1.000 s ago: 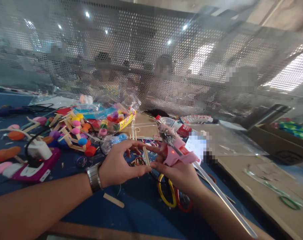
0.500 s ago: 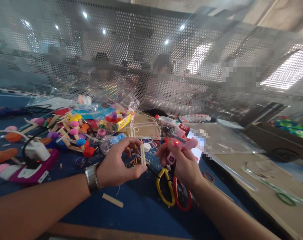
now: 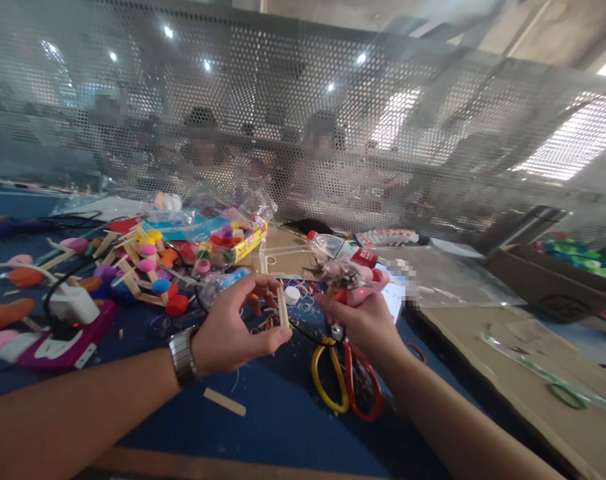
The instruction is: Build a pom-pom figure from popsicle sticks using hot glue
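Between thumb and fingers, my left hand (image 3: 240, 323) pinches a short stack of wooden craft sticks (image 3: 283, 307) held upright. My right hand (image 3: 365, 323) is wrapped round a pink hot glue gun (image 3: 370, 283), whose grimy nozzle end points left toward the sticks without touching them. A small red light glows on its body. Scissors (image 3: 330, 377) with one yellow and one red handle lie under my right hand, their blades mostly hidden. One loose craft stick (image 3: 225, 402) lies in front of my left wrist. A white bottle cap (image 3: 292, 295) sits just beyond the sticks.
At left lies a pile of stick pieces with coloured pom-pom-like caps (image 3: 147, 250), beside a purple power strip (image 3: 83, 333) with a white plug. A plastic bottle (image 3: 333, 247) lies behind the glue gun. Cardboard (image 3: 513, 353) and a box (image 3: 547, 283) are at right. A perforated screen stands behind.
My right hand has turned the glue gun, so its nozzle now points left and more of the bottle shows behind. My left hand still holds the sticks, nearly unmoved.
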Motion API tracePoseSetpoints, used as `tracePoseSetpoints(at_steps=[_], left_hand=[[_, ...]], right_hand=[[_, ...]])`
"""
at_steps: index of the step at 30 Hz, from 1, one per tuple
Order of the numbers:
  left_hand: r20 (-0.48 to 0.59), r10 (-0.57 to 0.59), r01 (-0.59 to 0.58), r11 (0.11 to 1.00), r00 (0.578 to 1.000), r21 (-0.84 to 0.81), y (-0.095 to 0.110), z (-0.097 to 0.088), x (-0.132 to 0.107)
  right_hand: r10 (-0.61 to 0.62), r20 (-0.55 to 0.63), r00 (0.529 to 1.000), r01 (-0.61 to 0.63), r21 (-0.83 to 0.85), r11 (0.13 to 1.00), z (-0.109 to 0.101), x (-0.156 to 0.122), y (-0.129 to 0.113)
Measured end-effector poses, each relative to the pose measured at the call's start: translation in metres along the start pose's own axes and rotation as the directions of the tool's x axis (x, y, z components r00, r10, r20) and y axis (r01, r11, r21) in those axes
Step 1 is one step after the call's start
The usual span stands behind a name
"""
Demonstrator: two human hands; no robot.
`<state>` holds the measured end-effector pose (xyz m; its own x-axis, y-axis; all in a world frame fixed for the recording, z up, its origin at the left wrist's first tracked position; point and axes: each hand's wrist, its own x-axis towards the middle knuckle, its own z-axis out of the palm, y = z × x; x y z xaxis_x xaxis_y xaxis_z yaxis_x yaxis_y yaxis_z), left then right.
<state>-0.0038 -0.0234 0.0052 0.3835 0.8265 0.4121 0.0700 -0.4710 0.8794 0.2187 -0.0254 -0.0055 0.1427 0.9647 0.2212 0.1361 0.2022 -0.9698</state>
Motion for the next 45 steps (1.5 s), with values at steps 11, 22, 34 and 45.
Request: tracePoseSetpoints(at_steps=[11,22,34,45], left_hand=[[-0.005,0.092,-0.092,0.990,0.996,-0.111,-0.004,-0.002,-0.001],[-0.006,0.090,-0.090,0.988,0.996,-0.129,0.001,-0.001,-0.001],[0.005,0.108,-0.107,0.988,0.994,-0.112,0.002,-0.002,-0.001],[0.001,0.096,-0.095,0.991,0.995,-0.099,0.001,-0.001,-0.001]], right_hand=[[-0.132,0.172,0.976,0.107,0.144,0.984,0.002,-0.006,-0.014],[-0.172,0.228,0.958,0.154,0.097,0.983,0.001,-0.007,-0.011],[-0.216,0.231,0.949,0.194,0.112,0.974,0.002,-0.005,-0.009],[-0.226,0.223,0.948,0.213,0.083,0.974,0.002,-0.006,-0.011]])
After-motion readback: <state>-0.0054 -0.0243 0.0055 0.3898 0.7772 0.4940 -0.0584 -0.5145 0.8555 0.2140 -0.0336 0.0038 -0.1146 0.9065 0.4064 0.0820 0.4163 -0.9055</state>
